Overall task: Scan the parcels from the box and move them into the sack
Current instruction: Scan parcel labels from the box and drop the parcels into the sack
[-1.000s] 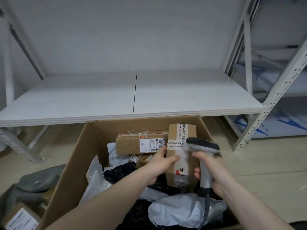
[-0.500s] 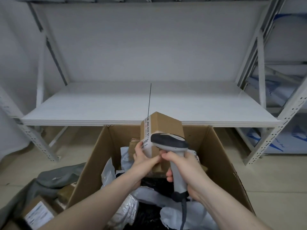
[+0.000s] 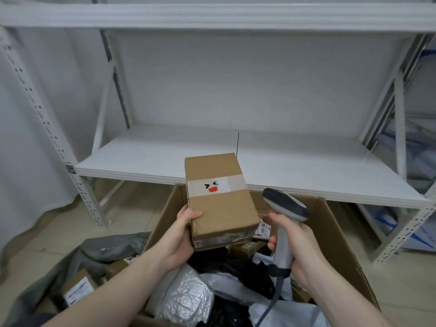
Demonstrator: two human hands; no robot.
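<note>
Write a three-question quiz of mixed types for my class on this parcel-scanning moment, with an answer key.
1. True or false: the left hand holds the brown cardboard parcel above the open cardboard box.
2. Which does the right hand grip? A) tape roll B) handheld barcode scanner C) knife
3. Fill in: the white tape band on the parcel shows a drawn ____ with a red mouth.

Key: 1 true; 2 B; 3 face
</note>
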